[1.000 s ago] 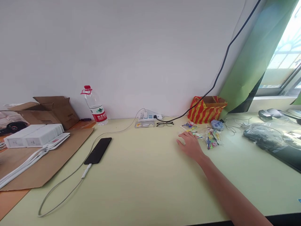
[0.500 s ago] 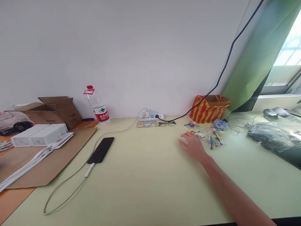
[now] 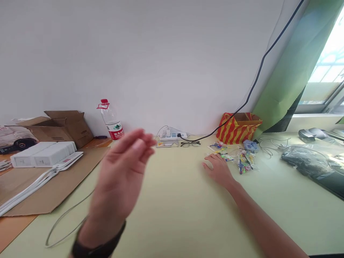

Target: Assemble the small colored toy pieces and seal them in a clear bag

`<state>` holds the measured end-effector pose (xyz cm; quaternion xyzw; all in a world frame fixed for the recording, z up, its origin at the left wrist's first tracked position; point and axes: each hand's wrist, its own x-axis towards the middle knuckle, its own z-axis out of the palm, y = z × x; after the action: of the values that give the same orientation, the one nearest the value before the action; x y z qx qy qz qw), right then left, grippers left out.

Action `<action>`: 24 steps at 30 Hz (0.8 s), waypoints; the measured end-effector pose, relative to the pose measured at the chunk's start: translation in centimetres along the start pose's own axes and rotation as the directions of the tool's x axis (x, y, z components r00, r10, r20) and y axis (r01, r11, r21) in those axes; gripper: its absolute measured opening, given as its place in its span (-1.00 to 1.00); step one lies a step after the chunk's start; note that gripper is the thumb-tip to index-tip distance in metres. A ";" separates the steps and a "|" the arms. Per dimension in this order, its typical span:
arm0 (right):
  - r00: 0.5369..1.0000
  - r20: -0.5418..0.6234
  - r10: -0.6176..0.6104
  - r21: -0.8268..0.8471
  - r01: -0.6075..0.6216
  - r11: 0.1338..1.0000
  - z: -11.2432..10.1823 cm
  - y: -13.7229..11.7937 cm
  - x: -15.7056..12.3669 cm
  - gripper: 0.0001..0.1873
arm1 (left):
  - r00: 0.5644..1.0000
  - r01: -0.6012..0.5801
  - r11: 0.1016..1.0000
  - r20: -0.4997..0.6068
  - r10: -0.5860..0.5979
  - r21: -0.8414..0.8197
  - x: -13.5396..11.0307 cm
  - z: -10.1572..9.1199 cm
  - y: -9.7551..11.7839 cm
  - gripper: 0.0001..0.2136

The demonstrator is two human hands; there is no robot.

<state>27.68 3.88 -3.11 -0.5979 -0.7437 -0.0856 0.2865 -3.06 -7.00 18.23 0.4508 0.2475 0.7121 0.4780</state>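
In the head view my left hand (image 3: pixel 120 175) is raised in the air at left of centre, wearing a black wristband (image 3: pixel 99 247). Its fingers are bent and bunched near the thumb, but motion blurs them, and nothing shows in the grip. Behind it the phone is hidden; part of its grey cable (image 3: pixel 57 222) shows. My right hand (image 3: pixel 218 168) rests low over the table, fingers spread and slightly bent, with a gap beside the thumb. Just beyond its fingertips lie small clear bags of colourful plastic pieces (image 3: pixel 225 156). Another such bag (image 3: pixel 245 163) lies to its right.
Along the wall stand a water bottle (image 3: pixel 113 123), a power strip (image 3: pixel 173 135), eyeglasses (image 3: pixel 190 144) and a red-and-yellow striped bag (image 3: pixel 238 129). At left are an open carton (image 3: pixel 64 129), white boxes (image 3: pixel 44 154) and cardboard (image 3: pixel 67 179). A black item in plastic (image 3: pixel 309 161) lies right.
My left hand has come into view from below, covering the phone. My right hand has stayed nearly in place on the table. The view has shifted slightly.
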 end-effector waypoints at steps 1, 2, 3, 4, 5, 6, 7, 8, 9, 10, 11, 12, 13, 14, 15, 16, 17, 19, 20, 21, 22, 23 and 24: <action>1.000 0.001 -0.001 0.004 0.001 1.000 0.0 0.0 0.0 -0.74 | 0.998 0.059 0.998 0.002 -0.059 -0.018 -0.2 0.1 -1.0 -0.82; 1.000 0.001 -0.001 0.007 0.001 1.000 0.1 -0.1 0.0 -0.74 | 0.991 0.130 0.991 0.012 -0.130 -0.039 -0.5 0.2 -2.1 -0.83; 1.000 0.001 -0.002 0.011 0.002 1.000 0.1 -0.1 0.0 -0.75 | 0.975 0.221 0.973 0.029 -0.220 -0.061 -0.7 0.3 -3.2 -0.83; 1.000 0.000 -0.003 0.017 0.003 1.000 0.1 -0.2 0.1 -0.75 | 0.963 0.267 0.961 0.050 -0.263 -0.078 -0.9 0.4 -4.2 -0.82; 1.000 0.001 -0.004 0.024 0.004 1.000 0.0 -0.3 0.1 -0.75 | 0.950 0.310 0.946 0.076 -0.303 -0.092 -1.1 0.5 -5.0 -0.82; 1.000 0.001 -0.005 0.030 0.005 1.000 0.0 -0.4 0.1 -0.75 | 0.939 0.340 0.934 0.095 -0.331 -0.106 -1.2 0.6 -5.5 -0.82; 1.000 0.002 -0.006 0.036 0.006 0.999 0.0 -0.4 0.1 -0.75 | 0.931 0.361 0.925 0.110 -0.349 -0.122 -1.3 0.7 -5.9 -0.82; 1.000 0.007 -0.008 0.042 0.008 0.999 -0.1 -0.5 0.1 -0.75 | 0.924 0.378 0.916 0.122 -0.363 -0.136 -1.4 0.8 -6.1 -0.82; 1.000 0.011 -0.009 0.047 0.009 0.999 -0.1 -0.6 0.1 -0.75 | 0.918 0.392 0.908 0.128 -0.375 -0.150 -1.4 1.0 -6.2 -0.83; 1.000 0.017 -0.010 0.052 0.009 0.999 -0.1 -0.6 0.1 -0.75 | 0.914 0.402 0.901 0.134 -0.384 -0.160 -1.5 1.1 -6.2 -0.83; 1.000 0.021 -0.009 0.058 0.008 0.998 -0.2 -0.7 0.1 -0.76 | 0.910 0.411 0.896 0.138 -0.392 -0.165 -1.5 1.2 -6.1 -0.83; 1.000 0.022 -0.007 0.067 0.005 0.998 -0.3 -0.8 0.1 -0.76 | 0.907 0.416 0.894 0.144 -0.396 -0.166 -1.5 1.4 -6.0 -0.83; 1.000 0.018 -0.002 0.086 0.000 0.996 -0.4 -1.0 0.2 -0.76 | 0.907 0.415 0.896 0.150 -0.394 -0.160 -1.5 1.5 -6.0 -0.83; 1.000 0.006 0.006 0.120 -0.007 0.993 -0.6 -1.3 0.3 -0.77 | 0.910 0.405 0.903 0.157 -0.384 -0.145 -1.6 1.5 -6.0 -0.83; 1.000 -0.010 0.018 0.180 -0.016 0.984 -0.8 -1.7 0.3 -0.78 | 0.918 0.380 0.917 0.165 -0.360 -0.117 -1.6 1.5 -6.2 -0.84; 0.999 -0.022 0.035 0.274 -0.027 0.961 -1.2 -2.3 0.4 -0.79 | 0.931 0.336 0.939 0.177 -0.320 -0.068 -1.6 1.3 -6.5 -0.85; 0.998 -0.021 0.060 0.401 -0.046 0.915 -1.6 -3.0 0.5 -0.80 | 0.947 0.262 0.965 0.193 -0.258 0.005 -1.6 1.1 -7.1 -0.86; 0.992 0.061 0.108 0.725 -0.119 0.679 -2.8 -4.8 0.6 -0.74 | 0.963 0.021 0.976 0.258 -0.078 0.216 -1.5 0.2 -8.7 -0.88; 0.982 0.154 0.111 0.863 -0.188 0.469 -3.5 -5.7 0.5 -0.69 | 0.952 -0.156 0.929 0.302 0.050 0.335 -1.4 -0.4 -9.7 -0.88; 0.965 0.249 0.082 0.942 -0.261 0.209 -4.2 -6.6 0.4 -0.65 | 0.920 -0.302 0.849 0.365 0.141 0.433 -1.3 -1.0 -10.8 -0.87; 0.945 0.326 0.033 0.945 -0.325 -0.032 -4.9 -7.5 0.3 -0.59 | 0.870 -0.442 0.764 0.434 0.236 0.471 -1.3 -1.5 -11.8 -0.88; 0.922 0.386 -0.031 0.898 -0.383 -0.218 -5.5 -8.2 0.1 -0.54 | 0.822 -0.531 0.688 0.499 0.275 0.495 -1.3 -2.1 -12.8 -0.87; 0.906 0.416 -0.082 0.839 -0.417 -0.351 -6.0 -8.8 -0.1 -0.49 | 0.785 -0.586 0.631 0.550 0.287 0.508 -1.3 -2.5 -13.6 -0.86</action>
<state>21.41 -1.36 3.69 -0.2231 -0.4301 0.6897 0.5381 1.11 -2.28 5.82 0.7768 0.2519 0.5606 0.1373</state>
